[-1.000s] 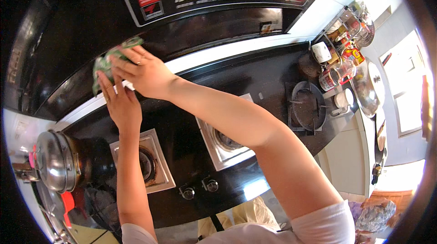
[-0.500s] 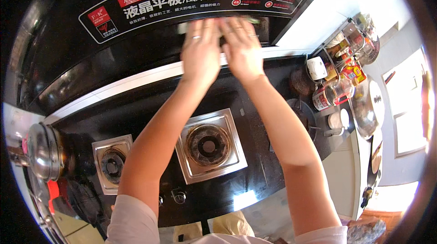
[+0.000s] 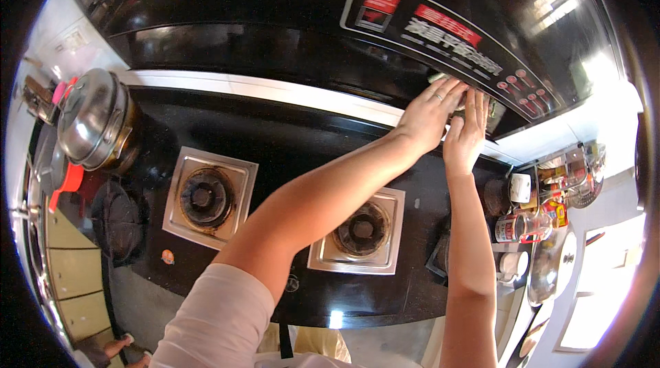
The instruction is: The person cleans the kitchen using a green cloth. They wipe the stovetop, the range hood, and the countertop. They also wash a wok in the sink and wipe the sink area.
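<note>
Here, both hands reach to the upper right of the frame, where they press against the lower edge of the black range hood (image 3: 289,17). The left hand (image 3: 426,117) lies flat with its fingers (image 3: 447,93) stretched out and close together, a ring on one of them; the right hand (image 3: 466,136) sits just beside it, fingers likewise extended. Between and under the fingertips shows a small patch of greenish cloth (image 3: 440,79) (mostly hidden, so its size cannot be told). Neither hand is curled into a grip; both look spread open, pinning the cloth to the hood by palm and finger pressure. The cloth is probably soft, light and limp, easy to bunch, and best held by pressing flat or pinching a fold; the glossy hood face looks hard and slippery. Both forearms rise from the lower edge, the left crossing diagonally over the right burner (image 3: 361,229), the right nearly straight up. Lower left of centre is the left burner (image 3: 206,196) on the black desk (image 3: 275,134); a steel pot (image 3: 93,120) stands at far left, jars and bottles (image 3: 529,224) at far right.
</note>
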`<control>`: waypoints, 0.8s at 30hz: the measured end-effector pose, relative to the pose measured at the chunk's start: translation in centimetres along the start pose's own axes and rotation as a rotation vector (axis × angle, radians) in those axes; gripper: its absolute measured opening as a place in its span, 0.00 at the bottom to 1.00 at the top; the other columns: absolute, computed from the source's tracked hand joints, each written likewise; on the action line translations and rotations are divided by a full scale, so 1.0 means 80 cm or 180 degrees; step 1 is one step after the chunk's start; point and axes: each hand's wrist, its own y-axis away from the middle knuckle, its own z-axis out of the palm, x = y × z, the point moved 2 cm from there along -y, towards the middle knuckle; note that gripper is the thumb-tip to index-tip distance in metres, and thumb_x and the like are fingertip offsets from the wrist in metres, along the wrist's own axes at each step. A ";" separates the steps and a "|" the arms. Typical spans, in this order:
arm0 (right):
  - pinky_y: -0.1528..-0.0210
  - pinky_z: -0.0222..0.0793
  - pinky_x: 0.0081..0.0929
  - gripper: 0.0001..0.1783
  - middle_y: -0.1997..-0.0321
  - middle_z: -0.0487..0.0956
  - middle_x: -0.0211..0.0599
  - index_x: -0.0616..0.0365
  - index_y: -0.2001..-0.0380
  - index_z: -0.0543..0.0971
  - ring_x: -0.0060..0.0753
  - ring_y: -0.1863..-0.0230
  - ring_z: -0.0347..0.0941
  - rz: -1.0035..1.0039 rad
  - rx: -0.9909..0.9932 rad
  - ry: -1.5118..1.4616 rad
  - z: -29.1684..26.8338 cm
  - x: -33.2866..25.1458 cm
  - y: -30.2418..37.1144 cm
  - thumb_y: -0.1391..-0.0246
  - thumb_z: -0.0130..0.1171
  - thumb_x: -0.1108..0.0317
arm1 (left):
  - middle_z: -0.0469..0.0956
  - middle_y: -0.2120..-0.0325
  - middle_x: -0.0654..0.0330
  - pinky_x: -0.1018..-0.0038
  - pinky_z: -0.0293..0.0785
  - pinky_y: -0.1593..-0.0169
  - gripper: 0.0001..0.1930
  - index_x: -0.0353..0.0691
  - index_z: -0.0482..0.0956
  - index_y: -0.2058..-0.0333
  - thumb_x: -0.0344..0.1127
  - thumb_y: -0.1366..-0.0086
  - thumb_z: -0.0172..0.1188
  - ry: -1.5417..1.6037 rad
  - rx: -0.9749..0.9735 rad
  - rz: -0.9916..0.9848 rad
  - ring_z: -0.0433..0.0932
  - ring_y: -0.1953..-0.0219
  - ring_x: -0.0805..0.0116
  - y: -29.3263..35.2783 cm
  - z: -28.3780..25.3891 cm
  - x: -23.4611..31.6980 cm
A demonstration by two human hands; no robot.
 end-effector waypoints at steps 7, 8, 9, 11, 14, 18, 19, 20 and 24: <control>0.31 0.48 0.48 0.30 0.37 0.65 0.55 0.63 0.41 0.68 0.63 0.34 0.54 -0.0681 -0.0179 -0.0335 0.060 -0.165 -0.011 0.51 0.43 0.73 | 0.54 0.34 0.53 0.65 0.40 0.29 0.33 0.34 0.59 0.38 0.41 0.40 0.52 -0.0835 -0.0645 -0.0187 0.46 0.30 0.60 0.090 -0.158 -0.137; 0.31 0.48 0.48 0.30 0.37 0.65 0.55 0.64 0.41 0.68 0.63 0.34 0.55 -0.0757 -0.0186 -0.0301 0.070 -0.199 -0.016 0.52 0.44 0.74 | 0.52 0.34 0.52 0.64 0.39 0.29 0.33 0.34 0.58 0.37 0.42 0.40 0.51 -0.1099 -0.0742 -0.0228 0.45 0.30 0.59 0.107 -0.183 -0.162; 0.32 0.49 0.49 0.31 0.37 0.65 0.55 0.64 0.41 0.67 0.63 0.34 0.56 -0.0834 -0.0203 -0.0248 0.080 -0.231 -0.019 0.52 0.44 0.74 | 0.52 0.33 0.53 0.63 0.43 0.29 0.33 0.37 0.59 0.37 0.39 0.40 0.52 -0.1054 -0.0610 -0.0310 0.48 0.30 0.58 0.124 -0.207 -0.188; 0.33 0.50 0.51 0.31 0.38 0.66 0.56 0.68 0.42 0.67 0.64 0.35 0.56 -0.1132 -0.0265 -0.0321 0.104 -0.291 -0.027 0.52 0.46 0.72 | 0.53 0.34 0.55 0.62 0.50 0.31 0.33 0.40 0.59 0.36 0.35 0.42 0.53 -0.1155 -0.0469 -0.0533 0.51 0.31 0.57 0.155 -0.256 -0.230; 0.33 0.52 0.49 0.31 0.38 0.67 0.55 0.68 0.43 0.68 0.61 0.37 0.59 -0.1377 -0.0226 -0.0297 0.139 -0.381 -0.037 0.53 0.48 0.71 | 0.55 0.34 0.55 0.61 0.58 0.34 0.33 0.42 0.62 0.38 0.30 0.46 0.53 -0.1136 -0.0153 -0.0867 0.55 0.33 0.53 0.200 -0.315 -0.285; 0.33 0.52 0.47 0.31 0.38 0.67 0.51 0.64 0.43 0.69 0.57 0.37 0.59 -0.1660 -0.0220 -0.0611 0.183 -0.480 -0.054 0.55 0.52 0.72 | 0.53 0.34 0.53 0.63 0.60 0.36 0.32 0.41 0.62 0.38 0.31 0.44 0.52 -0.1509 0.0105 -0.1341 0.56 0.34 0.52 0.237 -0.370 -0.344; 0.34 0.53 0.46 0.32 0.38 0.67 0.49 0.64 0.43 0.69 0.56 0.38 0.61 -0.1711 -0.0195 -0.0613 0.191 -0.498 -0.059 0.56 0.53 0.72 | 0.53 0.34 0.52 0.63 0.60 0.36 0.31 0.39 0.62 0.38 0.31 0.44 0.52 -0.1508 0.0158 -0.1466 0.56 0.34 0.52 0.241 -0.379 -0.353; 0.34 0.54 0.46 0.32 0.39 0.68 0.48 0.64 0.43 0.70 0.54 0.38 0.62 -0.1780 -0.0217 -0.0616 0.199 -0.515 -0.065 0.56 0.54 0.71 | 0.52 0.34 0.50 0.63 0.60 0.36 0.31 0.38 0.61 0.38 0.31 0.43 0.52 -0.1502 0.0229 -0.1587 0.56 0.34 0.52 0.245 -0.386 -0.365; 0.38 0.60 0.39 0.28 0.44 0.73 0.42 0.63 0.48 0.74 0.44 0.43 0.67 -0.2044 -0.0023 -0.0726 0.230 -0.586 -0.092 0.57 0.57 0.70 | 0.51 0.34 0.46 0.64 0.60 0.36 0.32 0.33 0.60 0.39 0.32 0.43 0.54 -0.1354 0.0576 -0.2032 0.53 0.33 0.51 0.252 -0.410 -0.413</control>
